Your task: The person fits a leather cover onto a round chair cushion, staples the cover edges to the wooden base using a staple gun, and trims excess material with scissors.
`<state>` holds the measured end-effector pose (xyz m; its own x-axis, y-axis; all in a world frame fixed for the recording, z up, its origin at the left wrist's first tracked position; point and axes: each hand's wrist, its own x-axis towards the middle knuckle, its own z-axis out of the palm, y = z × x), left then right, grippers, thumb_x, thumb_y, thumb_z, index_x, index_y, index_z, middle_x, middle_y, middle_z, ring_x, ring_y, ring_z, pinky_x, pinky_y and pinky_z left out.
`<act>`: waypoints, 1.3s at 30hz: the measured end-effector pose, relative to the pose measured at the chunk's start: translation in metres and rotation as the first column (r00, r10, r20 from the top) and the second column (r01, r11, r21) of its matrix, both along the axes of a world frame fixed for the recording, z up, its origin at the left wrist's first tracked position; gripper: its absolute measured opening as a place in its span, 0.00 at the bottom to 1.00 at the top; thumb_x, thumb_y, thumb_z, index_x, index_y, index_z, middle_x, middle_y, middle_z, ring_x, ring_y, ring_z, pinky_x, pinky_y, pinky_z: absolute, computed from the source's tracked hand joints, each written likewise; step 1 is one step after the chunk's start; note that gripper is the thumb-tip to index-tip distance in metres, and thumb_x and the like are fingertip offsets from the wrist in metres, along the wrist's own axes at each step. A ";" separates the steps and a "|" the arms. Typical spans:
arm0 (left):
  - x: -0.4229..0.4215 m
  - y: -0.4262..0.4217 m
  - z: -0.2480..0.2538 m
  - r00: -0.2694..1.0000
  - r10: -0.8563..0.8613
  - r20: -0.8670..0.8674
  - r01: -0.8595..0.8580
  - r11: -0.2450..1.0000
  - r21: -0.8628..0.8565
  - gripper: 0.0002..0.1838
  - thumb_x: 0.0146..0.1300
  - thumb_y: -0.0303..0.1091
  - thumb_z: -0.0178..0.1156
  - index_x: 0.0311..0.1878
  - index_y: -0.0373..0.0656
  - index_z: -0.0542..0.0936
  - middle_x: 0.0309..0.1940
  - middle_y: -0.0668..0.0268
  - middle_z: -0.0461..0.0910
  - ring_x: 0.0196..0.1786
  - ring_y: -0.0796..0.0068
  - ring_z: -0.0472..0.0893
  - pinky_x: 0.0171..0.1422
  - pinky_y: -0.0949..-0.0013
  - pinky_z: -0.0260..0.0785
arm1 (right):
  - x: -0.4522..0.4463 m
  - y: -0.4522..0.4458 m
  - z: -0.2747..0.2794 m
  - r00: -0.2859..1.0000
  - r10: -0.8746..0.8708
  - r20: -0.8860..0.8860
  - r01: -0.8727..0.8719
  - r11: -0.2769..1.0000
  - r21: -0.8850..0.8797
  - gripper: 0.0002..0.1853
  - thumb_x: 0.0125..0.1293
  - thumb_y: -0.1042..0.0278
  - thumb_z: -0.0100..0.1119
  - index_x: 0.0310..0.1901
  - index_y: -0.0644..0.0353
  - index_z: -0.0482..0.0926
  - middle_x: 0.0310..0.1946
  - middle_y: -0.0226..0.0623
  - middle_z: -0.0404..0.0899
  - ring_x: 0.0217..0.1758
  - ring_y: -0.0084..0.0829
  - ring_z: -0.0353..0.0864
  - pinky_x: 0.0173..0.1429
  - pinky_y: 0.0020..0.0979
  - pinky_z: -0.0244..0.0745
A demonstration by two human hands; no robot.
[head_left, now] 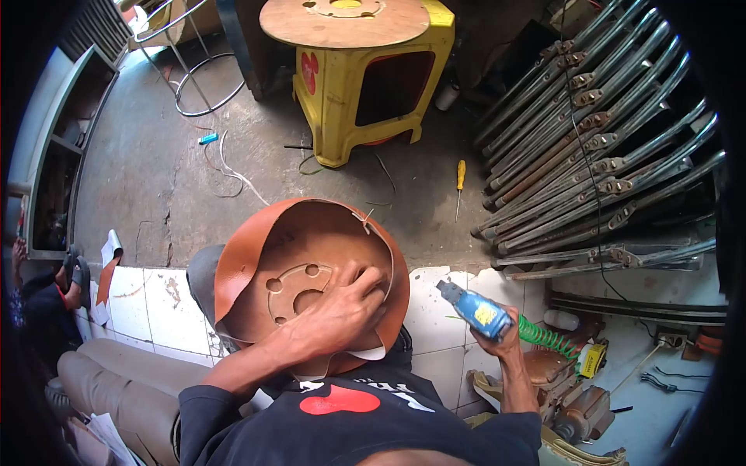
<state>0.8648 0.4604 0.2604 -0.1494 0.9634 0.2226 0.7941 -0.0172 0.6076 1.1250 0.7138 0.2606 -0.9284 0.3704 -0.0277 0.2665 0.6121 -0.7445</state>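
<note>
A round wooden board with several drilled holes lies on my lap, inside a brown leather-like cover whose edge stands up around it. A thin white cord, tied at the far side, runs along the cover's rim. My left hand reaches across the board, fingers curled down near its right side; what they grip, if anything, is hidden. To the right, my right hand is closed around a blue staple gun, held apart from the cover with its nose toward the upper left. A green coiled hose trails behind it.
Ahead, a yellow plastic stool carries another round board. A yellow-handled screwdriver lies on the floor. Metal legs are stacked at right, above a compressor-like machine. Rolled material lies left. Another person's foot shows far left.
</note>
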 end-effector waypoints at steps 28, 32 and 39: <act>0.014 -0.006 -0.007 0.998 0.011 -0.068 -0.012 1.000 -0.012 0.12 0.63 0.31 0.63 0.45 0.32 0.82 0.56 0.53 0.71 0.61 0.49 0.70 0.62 0.44 0.71 | -0.073 -0.050 0.070 0.879 0.441 0.179 -0.476 0.803 0.358 0.21 0.45 0.59 0.81 0.40 0.55 0.82 0.27 0.38 0.85 0.32 0.41 0.89 0.38 0.42 0.83; 0.015 -0.006 -0.004 0.994 0.011 -0.107 -0.010 1.000 0.010 0.11 0.63 0.32 0.64 0.43 0.34 0.83 0.55 0.54 0.72 0.61 0.50 0.69 0.62 0.47 0.72 | -0.062 -0.054 0.064 0.896 0.411 0.169 -0.444 0.823 0.354 0.23 0.44 0.58 0.82 0.41 0.56 0.83 0.28 0.39 0.85 0.33 0.42 0.89 0.39 0.42 0.84; 0.018 -0.003 -0.002 0.997 0.046 -0.069 -0.040 0.995 0.086 0.08 0.63 0.31 0.70 0.39 0.37 0.84 0.52 0.56 0.76 0.59 0.49 0.72 0.64 0.51 0.71 | -0.022 -0.036 0.025 0.968 0.151 -0.201 -0.112 0.975 0.193 0.23 0.51 0.63 0.81 0.47 0.65 0.86 0.35 0.45 0.90 0.36 0.40 0.93 0.42 0.38 0.86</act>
<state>0.8833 0.4570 0.2585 -0.1717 0.9337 0.3143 0.8362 -0.0306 0.5476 1.1026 0.6777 0.2859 -0.9464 0.2254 0.2312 0.0220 0.7593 -0.6504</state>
